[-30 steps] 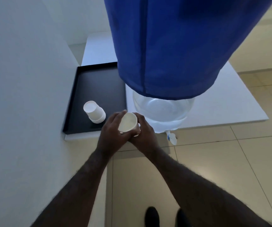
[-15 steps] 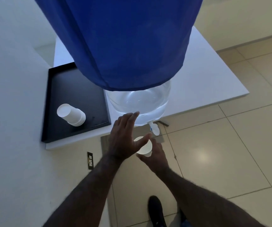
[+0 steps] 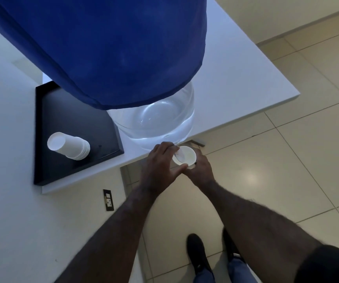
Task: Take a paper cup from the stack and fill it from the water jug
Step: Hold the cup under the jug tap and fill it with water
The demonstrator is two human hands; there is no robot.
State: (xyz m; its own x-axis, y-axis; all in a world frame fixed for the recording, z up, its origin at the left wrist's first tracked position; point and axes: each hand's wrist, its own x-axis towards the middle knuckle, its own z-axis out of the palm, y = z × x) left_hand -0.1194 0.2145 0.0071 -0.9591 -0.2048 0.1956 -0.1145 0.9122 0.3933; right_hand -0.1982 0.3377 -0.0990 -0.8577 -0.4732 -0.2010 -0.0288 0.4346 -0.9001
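A large clear water jug (image 3: 154, 119) under a blue cloth cover (image 3: 113, 48) stands at the front edge of a white table (image 3: 236, 78). My right hand (image 3: 202, 170) holds one white paper cup (image 3: 188, 157) upright just below the jug's white tap (image 3: 179, 155), off the table edge. My left hand (image 3: 158, 168) is at the tap, fingers over its top and thumb by the cup's rim. The tap is mostly hidden by the fingers. I cannot tell whether water is running. The stack of paper cups (image 3: 70, 148) stands upside down on a black tray (image 3: 72, 111) to the left.
A white wall fills the left side, with a dark wall socket (image 3: 108, 200) low on it. Beige floor tiles (image 3: 276, 170) lie below and to the right of the table. My dark shoes (image 3: 197, 256) stand on the floor under my arms.
My right hand raised the cup from below the tap up to its spout. My left hand, open half a second ago, has closed onto the tap. The view shifted closer and left.
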